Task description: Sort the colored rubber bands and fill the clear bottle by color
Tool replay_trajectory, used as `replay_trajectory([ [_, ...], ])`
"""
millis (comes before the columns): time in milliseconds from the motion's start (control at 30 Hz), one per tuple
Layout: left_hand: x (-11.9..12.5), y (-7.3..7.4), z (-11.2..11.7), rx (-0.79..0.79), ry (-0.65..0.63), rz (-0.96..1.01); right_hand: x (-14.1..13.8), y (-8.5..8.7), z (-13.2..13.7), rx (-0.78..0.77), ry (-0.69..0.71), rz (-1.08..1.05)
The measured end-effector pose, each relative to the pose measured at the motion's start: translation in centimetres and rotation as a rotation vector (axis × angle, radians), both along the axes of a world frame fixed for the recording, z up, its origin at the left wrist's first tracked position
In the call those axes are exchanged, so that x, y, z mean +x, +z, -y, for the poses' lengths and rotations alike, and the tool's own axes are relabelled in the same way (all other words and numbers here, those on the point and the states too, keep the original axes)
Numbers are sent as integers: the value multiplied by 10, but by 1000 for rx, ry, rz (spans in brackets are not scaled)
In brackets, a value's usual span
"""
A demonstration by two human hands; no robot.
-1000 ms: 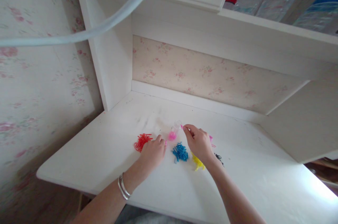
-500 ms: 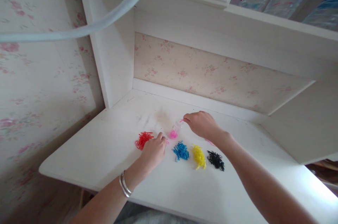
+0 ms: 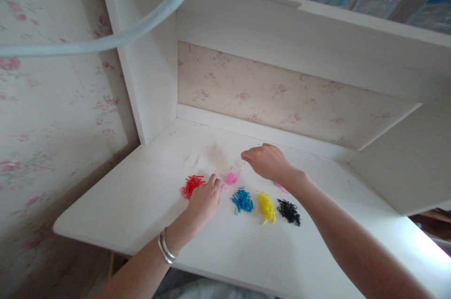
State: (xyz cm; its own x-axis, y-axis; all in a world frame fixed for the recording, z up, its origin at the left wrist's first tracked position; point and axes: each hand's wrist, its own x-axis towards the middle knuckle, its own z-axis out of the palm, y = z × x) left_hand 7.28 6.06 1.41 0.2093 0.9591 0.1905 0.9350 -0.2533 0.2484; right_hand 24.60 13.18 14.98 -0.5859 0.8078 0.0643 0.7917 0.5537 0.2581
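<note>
"What's biggest?"
"A white desk (image 3: 116, 205), beneath all the fingers. The right hand (image 3: 269, 162) looks pinched, thumb near fingertips; whether anything is between them, I can't tell. The left hand (image 3: 206, 198) is loosely curled, its grip hidden."
"And the clear container (image 3: 237, 165)?"
"Just below the right fingertips; a snagged rim could tip it."
"Nearby?"
"The red pile (image 3: 192, 186) lies beside the left fingers; a stray knuckle might scatter it."
"Smallest?"
"Loose pink bands (image 3: 224, 187) at the left fingertips; dragged rightward, they could mix into the blue pile (image 3: 242, 200)."

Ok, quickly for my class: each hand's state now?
Left hand: fingers curled, pink bands at fingertips; grip unclear.
Right hand: fingertips together by the clear container; anything held is hidden.
</note>
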Motion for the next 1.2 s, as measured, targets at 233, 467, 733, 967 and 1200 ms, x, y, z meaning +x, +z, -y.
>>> replay_trajectory([
  [233,0,1,-1,27,18,57,12,-18,20,48,-84,-350],
  [467,-5,5,-8,103,-36,239,2,-91,62,-86,-184,-621],
  [733,-8,28,-11,208,11,283,-28,-116,70,-179,-247,-376],
  [967,2,62,-20,268,-52,171,-41,-125,61,-146,-233,-346],
  [1200,16,87,-29,300,-35,-55,-40,-131,61,-187,-213,-342],
])
